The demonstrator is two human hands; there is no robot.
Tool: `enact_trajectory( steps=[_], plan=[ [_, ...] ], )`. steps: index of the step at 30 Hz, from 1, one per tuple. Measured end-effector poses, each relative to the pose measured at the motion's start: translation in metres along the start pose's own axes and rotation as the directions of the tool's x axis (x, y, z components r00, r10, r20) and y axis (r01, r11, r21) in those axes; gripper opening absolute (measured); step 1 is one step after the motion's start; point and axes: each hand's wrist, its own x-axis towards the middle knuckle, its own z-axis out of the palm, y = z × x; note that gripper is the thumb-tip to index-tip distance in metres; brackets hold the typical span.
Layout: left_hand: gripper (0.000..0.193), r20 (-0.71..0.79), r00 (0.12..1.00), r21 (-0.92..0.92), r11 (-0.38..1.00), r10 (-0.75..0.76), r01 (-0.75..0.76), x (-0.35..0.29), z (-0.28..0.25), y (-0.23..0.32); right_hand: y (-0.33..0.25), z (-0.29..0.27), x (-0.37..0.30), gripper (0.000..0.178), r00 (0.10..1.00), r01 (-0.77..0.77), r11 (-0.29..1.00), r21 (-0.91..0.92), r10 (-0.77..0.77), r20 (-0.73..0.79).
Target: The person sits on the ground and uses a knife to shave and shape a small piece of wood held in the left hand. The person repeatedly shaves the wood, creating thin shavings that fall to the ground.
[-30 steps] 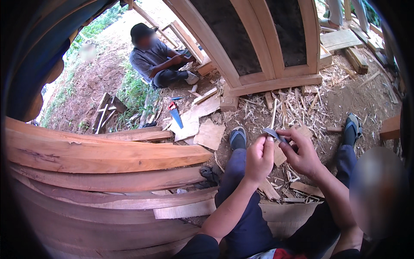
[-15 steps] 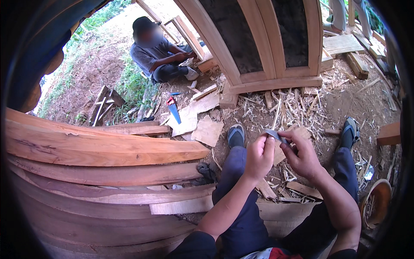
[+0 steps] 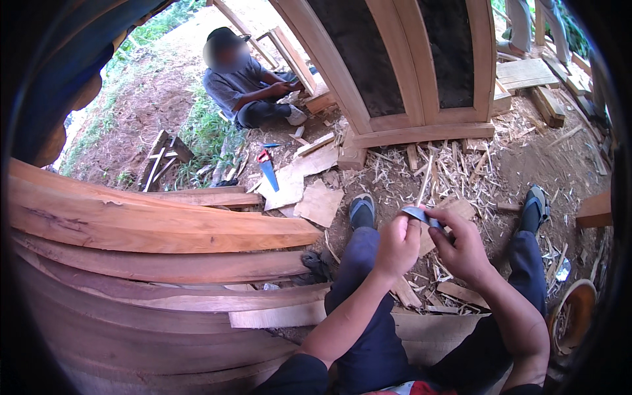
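Note:
Both my hands meet over the wood-strewn ground between my knees. Between them is a small, curved, grey metal-looking piece (image 3: 415, 212) with a darker end toward the right; its exact kind I cannot tell. My left hand (image 3: 399, 245) is closed on its left end, the thumb pointing up against it. The fingers and thumb of my right hand (image 3: 463, 245) pinch the darker end. A thin pale wood strip (image 3: 426, 179) shows just beyond my fingertips; whether it touches them I cannot tell.
Long timber beams (image 3: 164, 227) are stacked at my left. Ahead stands a wooden panelled frame (image 3: 421, 133) with dark panels. A blue-bladed handsaw (image 3: 268, 172) lies left of my left foot. Another person (image 3: 247, 89) sits at a wooden frame. A bucket-like container (image 3: 574, 316) is at right.
The grey piece has tilted slightly in my fingers, showing more of its face. My hands stay closed on it, almost in place. The view has shifted a little.

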Motion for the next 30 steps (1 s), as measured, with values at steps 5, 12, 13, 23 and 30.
enact_trajectory(
  steps=[5,12,13,23,30],
  plan=[
    [0.021,0.141,0.99,0.056,0.998,-0.023,0.015,0.005,-0.003,0.007,0.005,-0.003,0.002,0.028,0.992,0.029,0.999,-0.044,-0.034,-0.119],
    [0.025,0.169,0.984,-0.047,0.997,-0.057,0.066,0.005,-0.009,0.015,0.015,0.004,0.001,0.025,0.978,0.076,0.997,-0.015,-0.078,-0.194],
    [0.027,0.171,0.982,-0.06,0.994,-0.082,0.093,0.003,-0.008,0.016,0.018,0.004,-0.002,0.024,0.977,0.082,0.995,-0.047,-0.09,-0.195],
    [0.031,0.189,0.974,-0.112,0.983,-0.124,0.147,0.001,-0.005,0.012,0.025,0.009,-0.007,0.025,0.967,0.196,0.974,-0.116,-0.212,-0.141],
    [0.03,0.198,0.972,-0.08,0.987,-0.125,0.143,0.003,-0.01,0.016,0.022,0.004,0.0,0.027,0.973,0.159,0.983,-0.089,-0.171,-0.155]
  ],
)
